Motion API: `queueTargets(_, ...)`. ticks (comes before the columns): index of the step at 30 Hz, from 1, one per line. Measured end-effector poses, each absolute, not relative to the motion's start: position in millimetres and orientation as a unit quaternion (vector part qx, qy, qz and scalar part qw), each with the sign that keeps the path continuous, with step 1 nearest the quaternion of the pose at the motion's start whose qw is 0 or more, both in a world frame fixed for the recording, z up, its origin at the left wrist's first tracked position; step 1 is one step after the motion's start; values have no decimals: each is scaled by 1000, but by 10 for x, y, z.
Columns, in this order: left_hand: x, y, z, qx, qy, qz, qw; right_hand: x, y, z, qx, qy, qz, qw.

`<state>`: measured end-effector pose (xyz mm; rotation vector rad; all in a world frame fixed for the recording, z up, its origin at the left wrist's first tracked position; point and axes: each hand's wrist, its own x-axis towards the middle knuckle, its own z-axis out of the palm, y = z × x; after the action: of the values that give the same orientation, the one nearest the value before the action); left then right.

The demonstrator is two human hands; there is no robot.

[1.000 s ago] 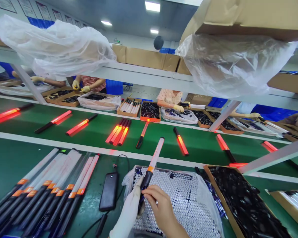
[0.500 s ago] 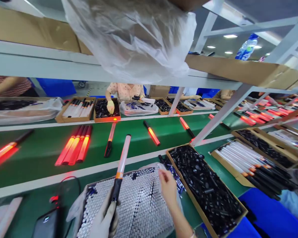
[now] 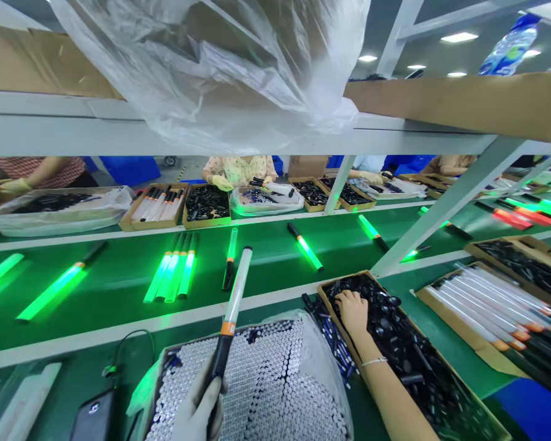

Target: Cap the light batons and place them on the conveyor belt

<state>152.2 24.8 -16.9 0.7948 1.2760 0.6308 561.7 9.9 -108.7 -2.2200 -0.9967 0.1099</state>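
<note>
Swung over to 4 o'clock, bare right hand (image 3: 352,311) resting palm-down on black plastic parts (image 3: 395,343) in a cardboard tray (image 3: 344,279), any grip on a piece impossible to tell, with gloved left hand (image 3: 197,407) clenched around a white-tubed baton (image 3: 233,312) at 6 o'clock, and belt batons (image 3: 172,275) glowing green, no longer red.

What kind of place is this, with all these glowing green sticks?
It looks like a factory assembly line. Glowing green light wands lie on a long green conveyor belt, a box of black parts sits close by, and a worker in gloves sits along the line.
</note>
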Motion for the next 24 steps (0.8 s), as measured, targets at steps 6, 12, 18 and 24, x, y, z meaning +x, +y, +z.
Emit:
queueTargets(6,1469,237,-139,334,578,285,688,5529,-66,-871,-840,-249,46,480)
queueTargets(12,1377,179,-119,352,539,303,702,4671,-255,-489,-740,-211,175,614)
queueTargets(18,1146,69,15,370,501,336,706,3326,-342,70,-514,-165,480,691)
queueTargets(24,779,21,101,340,488,393,701,2377,-288,171,-525,-208,550,615)
